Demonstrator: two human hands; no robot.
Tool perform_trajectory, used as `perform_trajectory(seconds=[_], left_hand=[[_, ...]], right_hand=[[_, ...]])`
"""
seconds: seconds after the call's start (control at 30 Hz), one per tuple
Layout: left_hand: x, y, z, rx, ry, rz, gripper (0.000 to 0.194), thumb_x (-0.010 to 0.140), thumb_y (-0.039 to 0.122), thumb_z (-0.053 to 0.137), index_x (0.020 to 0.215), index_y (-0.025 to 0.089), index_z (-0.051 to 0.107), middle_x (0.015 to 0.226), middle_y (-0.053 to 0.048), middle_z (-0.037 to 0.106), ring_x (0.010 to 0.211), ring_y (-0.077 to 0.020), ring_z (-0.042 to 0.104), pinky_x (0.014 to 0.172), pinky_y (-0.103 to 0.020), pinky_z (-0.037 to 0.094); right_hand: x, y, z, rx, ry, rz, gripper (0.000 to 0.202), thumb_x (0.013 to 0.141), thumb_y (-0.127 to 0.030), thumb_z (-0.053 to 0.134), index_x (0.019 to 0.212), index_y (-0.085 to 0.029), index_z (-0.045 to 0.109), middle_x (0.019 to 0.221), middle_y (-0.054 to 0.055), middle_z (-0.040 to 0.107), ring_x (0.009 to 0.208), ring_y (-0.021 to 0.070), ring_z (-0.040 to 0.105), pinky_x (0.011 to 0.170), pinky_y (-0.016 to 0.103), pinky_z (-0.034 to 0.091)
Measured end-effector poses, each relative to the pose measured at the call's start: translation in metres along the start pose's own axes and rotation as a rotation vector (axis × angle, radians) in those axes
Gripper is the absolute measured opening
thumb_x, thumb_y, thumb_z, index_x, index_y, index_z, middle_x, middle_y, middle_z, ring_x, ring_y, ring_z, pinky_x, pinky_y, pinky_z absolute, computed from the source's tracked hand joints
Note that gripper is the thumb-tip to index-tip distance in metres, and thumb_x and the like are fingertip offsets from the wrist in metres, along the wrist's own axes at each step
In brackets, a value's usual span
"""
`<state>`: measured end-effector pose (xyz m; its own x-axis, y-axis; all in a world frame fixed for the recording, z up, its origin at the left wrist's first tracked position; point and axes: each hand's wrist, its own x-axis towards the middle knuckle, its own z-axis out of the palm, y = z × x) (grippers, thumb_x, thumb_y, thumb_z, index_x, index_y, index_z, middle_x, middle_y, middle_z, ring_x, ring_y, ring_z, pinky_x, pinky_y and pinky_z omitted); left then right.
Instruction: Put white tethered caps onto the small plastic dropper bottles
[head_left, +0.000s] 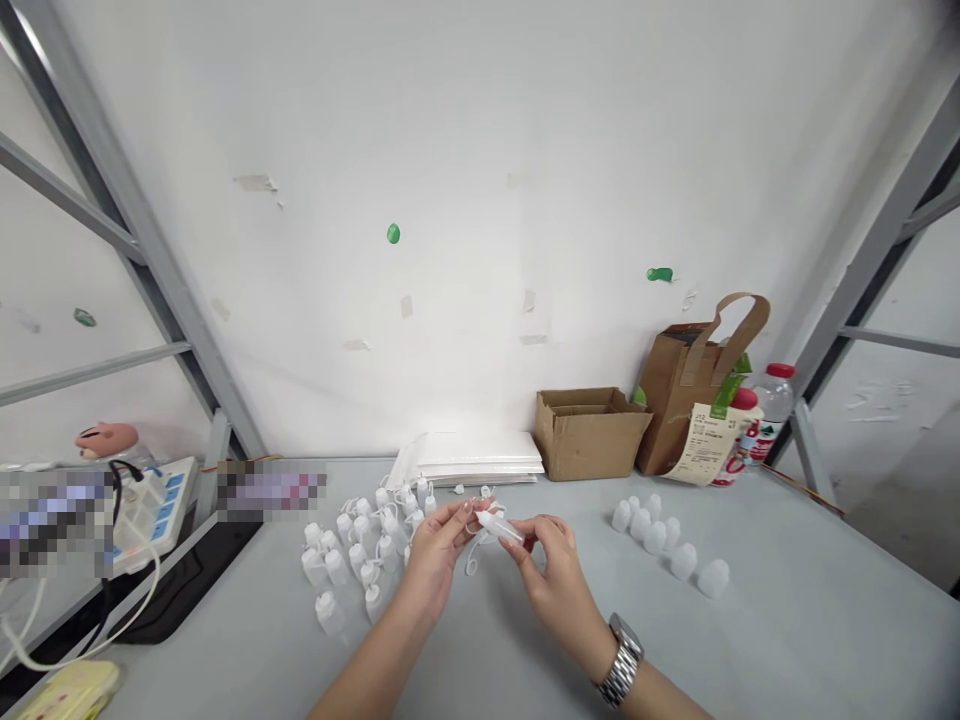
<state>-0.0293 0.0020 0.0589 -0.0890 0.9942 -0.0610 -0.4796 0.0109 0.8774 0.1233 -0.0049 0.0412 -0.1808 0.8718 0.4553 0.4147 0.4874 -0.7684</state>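
My right hand (pixel 551 560) pinches the translucent body of a small squeeze bottle (pixel 506 528), which lies tilted with its white nozzle toward the left. Closed fingers of my left hand (pixel 439 550) meet at the nozzle end; whether they also hold a cap is too small to tell. Below the bottle, a white looped cap strap (pixel 471 566) rests on the table. Capped squeeze bottles (pixel 334 567), several of them, stand left of my left hand. Right of my right hand are several translucent bottles (pixel 683 561) without visible nozzles.
Behind my hands lies a stack of white sheets (pixel 480 455). An open cardboard box (pixel 592 440), a brown paper bag (pixel 675 400) and a red-capped bottle (pixel 776 395) stand at the back right. A power strip (pixel 154 520) with cables and a black flat object (pixel 187 585) occupy the left.
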Motion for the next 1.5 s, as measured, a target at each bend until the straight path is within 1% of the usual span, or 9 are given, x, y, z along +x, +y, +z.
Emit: perform_trajectory(seconds=[0.23,0.4,0.53,0.7,0.9,1.07,1.2,1.3,1.5], left_hand=[[0.002,-0.008,-0.005,0.082,-0.037,0.013,0.027,0.065,0.036,0.068,0.076,0.013,0.071,0.089,-0.012,0.071,0.093,-0.025,0.062,0.092,-0.038,0.04],[0.003,-0.009,-0.002,0.218,-0.055,0.055,0.028,0.069,0.039,0.064,0.082,0.015,0.069,0.093,-0.01,0.071,0.095,-0.0245,0.061,0.091,-0.037,0.041],[0.003,-0.012,-0.001,0.415,-0.025,0.126,0.033,0.073,0.04,0.058,0.097,0.018,0.065,0.106,-0.008,0.066,0.101,-0.0233,0.058,0.091,-0.035,0.041],[0.009,-0.028,-0.012,0.994,0.088,0.405,0.028,0.083,0.033,0.041,0.098,0.021,0.061,0.104,-0.007,0.061,0.097,-0.0198,0.056,0.084,-0.033,0.044],[0.017,-0.041,-0.02,1.193,0.079,0.42,0.025,0.079,0.027,0.045,0.095,0.019,0.061,0.093,-0.008,0.055,0.092,-0.0233,0.054,0.084,-0.038,0.041],[0.013,-0.039,-0.016,1.289,0.079,0.395,0.021,0.076,0.033,0.05,0.087,0.019,0.061,0.089,-0.007,0.055,0.091,-0.0254,0.052,0.082,-0.038,0.04],[0.01,-0.039,-0.017,1.354,0.076,0.344,0.019,0.075,0.032,0.051,0.086,0.018,0.059,0.089,-0.007,0.054,0.091,-0.0251,0.051,0.081,-0.036,0.039],[0.011,-0.041,-0.019,1.352,0.057,0.322,0.014,0.077,0.026,0.047,0.082,0.019,0.058,0.087,-0.006,0.054,0.089,-0.0232,0.052,0.08,-0.035,0.039],[0.013,-0.041,-0.02,1.264,0.04,0.317,0.013,0.077,0.023,0.044,0.071,0.02,0.054,0.083,-0.005,0.053,0.085,-0.0219,0.052,0.08,-0.036,0.039]], right_hand=[[-0.005,0.001,0.005,-0.058,-0.051,0.007,0.013,0.087,-0.029,0.045,0.081,-0.02,0.053,0.075,0.004,0.057,0.079,0.0218,0.052,0.085,0.043,0.034],[-0.005,0.005,0.012,-0.162,-0.169,-0.104,0.014,0.086,-0.019,0.044,0.098,-0.02,0.05,0.075,-0.001,0.06,0.071,0.016,0.057,0.1,0.05,0.019],[0.009,0.026,0.004,-0.319,-0.026,-0.141,0.014,0.084,-0.023,0.046,0.094,-0.018,0.055,0.094,0.009,0.058,0.09,0.0222,0.055,0.089,0.044,0.036],[0.04,0.061,-0.025,-0.563,0.086,0.162,0.022,0.082,-0.033,0.051,0.093,-0.015,0.058,0.081,0.008,0.058,0.08,0.0226,0.055,0.074,0.034,0.04],[0.056,0.083,-0.029,-0.611,0.003,0.297,0.015,0.083,-0.026,0.049,0.082,-0.014,0.058,0.071,0.006,0.064,0.064,0.019,0.059,0.053,0.025,0.035],[0.056,0.076,-0.03,-0.663,-0.028,0.302,0.021,0.081,-0.029,0.053,0.092,-0.013,0.06,0.079,0.008,0.067,0.07,0.0208,0.062,0.056,0.025,0.035],[0.052,0.059,-0.057,-0.711,0.042,0.297,0.032,0.087,-0.036,0.043,0.106,-0.014,0.056,0.078,0.006,0.067,0.07,0.02,0.061,0.057,0.026,0.036],[0.05,0.049,-0.082,-0.802,0.141,0.278,0.027,0.09,-0.028,0.039,0.1,-0.012,0.058,0.094,0.011,0.064,0.086,0.0227,0.058,0.068,0.029,0.035],[0.044,0.046,-0.1,-1.233,0.123,0.254,0.021,0.086,-0.022,0.049,0.076,-0.012,0.064,0.079,0.013,0.063,0.08,0.0269,0.057,0.062,0.032,0.028]])
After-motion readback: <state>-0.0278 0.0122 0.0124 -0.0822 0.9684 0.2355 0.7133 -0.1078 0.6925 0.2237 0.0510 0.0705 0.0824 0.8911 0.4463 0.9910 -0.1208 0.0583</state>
